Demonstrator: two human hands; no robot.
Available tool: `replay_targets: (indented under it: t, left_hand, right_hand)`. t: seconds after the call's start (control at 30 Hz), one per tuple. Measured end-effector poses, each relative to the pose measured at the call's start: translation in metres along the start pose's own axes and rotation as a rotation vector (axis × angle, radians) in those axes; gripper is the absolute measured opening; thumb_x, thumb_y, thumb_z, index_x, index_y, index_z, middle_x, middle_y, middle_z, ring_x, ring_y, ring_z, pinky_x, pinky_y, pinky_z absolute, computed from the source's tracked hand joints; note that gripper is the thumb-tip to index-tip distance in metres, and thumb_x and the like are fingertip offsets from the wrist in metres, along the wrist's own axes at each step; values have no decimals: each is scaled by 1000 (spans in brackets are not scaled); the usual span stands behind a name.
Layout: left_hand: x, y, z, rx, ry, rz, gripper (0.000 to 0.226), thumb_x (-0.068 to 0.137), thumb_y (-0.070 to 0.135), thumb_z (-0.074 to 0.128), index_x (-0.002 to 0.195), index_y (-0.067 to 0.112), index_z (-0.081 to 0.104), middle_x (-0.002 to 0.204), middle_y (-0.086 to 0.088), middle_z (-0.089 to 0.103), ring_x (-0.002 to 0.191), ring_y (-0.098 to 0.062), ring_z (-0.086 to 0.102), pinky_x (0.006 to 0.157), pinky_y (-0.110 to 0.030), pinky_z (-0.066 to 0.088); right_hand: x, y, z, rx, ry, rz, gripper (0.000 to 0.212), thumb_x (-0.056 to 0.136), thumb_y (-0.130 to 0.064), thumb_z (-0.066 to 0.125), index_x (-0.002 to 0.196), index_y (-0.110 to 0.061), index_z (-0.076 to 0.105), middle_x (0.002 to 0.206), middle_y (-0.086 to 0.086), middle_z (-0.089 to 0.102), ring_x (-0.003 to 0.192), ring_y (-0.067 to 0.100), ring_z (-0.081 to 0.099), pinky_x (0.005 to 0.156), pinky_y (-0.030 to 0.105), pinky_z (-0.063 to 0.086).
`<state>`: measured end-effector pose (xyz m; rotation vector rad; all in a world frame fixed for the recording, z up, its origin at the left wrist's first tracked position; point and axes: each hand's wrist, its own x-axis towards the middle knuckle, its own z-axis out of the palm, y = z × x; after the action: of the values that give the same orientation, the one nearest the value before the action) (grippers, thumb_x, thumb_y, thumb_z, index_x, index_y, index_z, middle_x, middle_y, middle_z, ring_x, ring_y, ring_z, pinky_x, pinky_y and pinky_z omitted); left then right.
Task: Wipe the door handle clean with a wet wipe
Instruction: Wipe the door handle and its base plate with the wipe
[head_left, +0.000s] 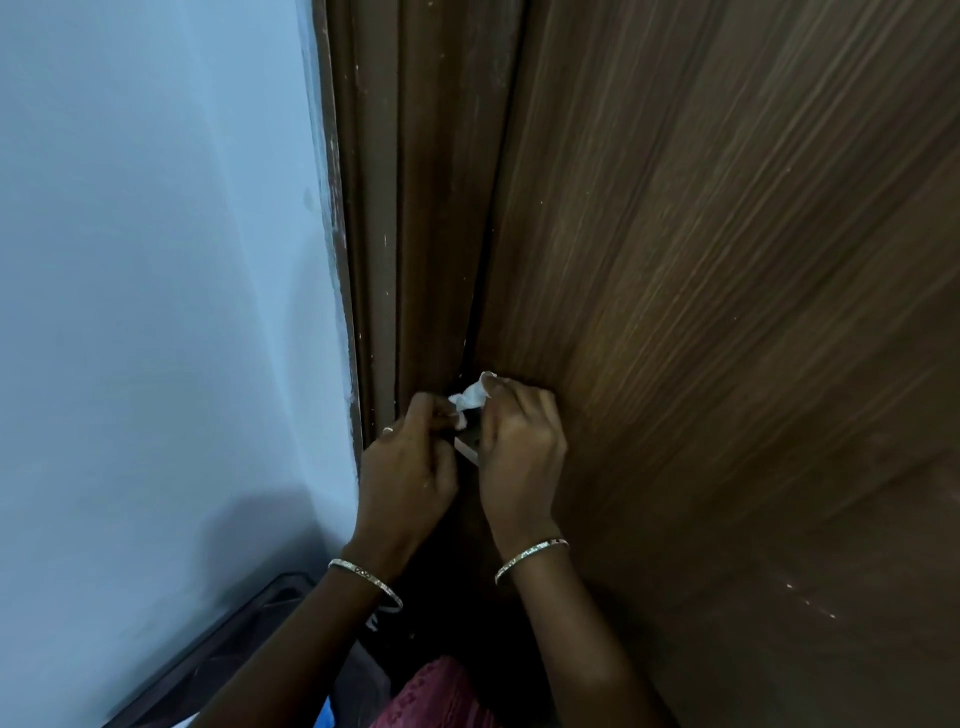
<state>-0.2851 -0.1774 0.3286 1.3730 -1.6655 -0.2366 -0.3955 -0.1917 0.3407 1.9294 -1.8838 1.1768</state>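
A crumpled white wet wipe (470, 397) sits between my two hands at the edge of the brown wooden door (701, 312). My right hand (519, 447) pinches the wipe with curled fingers, close against the door. My left hand (408, 462) is curled too, its fingertips at the wipe's left end. Only a small metal sliver of the door handle (466, 451) shows between the hands; the remainder is hidden behind them.
The dark brown door frame (410, 234) runs vertically left of the door. A pale blue wall (156, 286) fills the left side. A dark skirting strip (223, 639) lies low on the left. Each wrist wears a metal bangle.
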Motion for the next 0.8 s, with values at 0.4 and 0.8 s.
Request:
replay_targets:
  t: [0.4, 0.8]
  left_hand:
    - [28, 13, 31, -112, 39, 47, 32, 93, 21, 62, 124, 20, 56, 111, 1, 67, 95, -13, 65, 78, -34, 55]
    - [27, 11, 51, -78, 171, 95, 25, 92, 3, 53, 111, 8, 68, 113, -7, 69, 104, -16, 65, 92, -25, 51]
  right_hand:
    - [-14, 20, -43, 275, -111, 162, 27, 94, -14, 64, 120, -20, 71, 114, -5, 74, 98, 4, 70, 83, 17, 57]
    - [-59, 54, -46, 323, -315, 372, 18, 91, -19, 69, 105, -26, 77, 103, -15, 77, 95, 0, 72, 86, 30, 60]
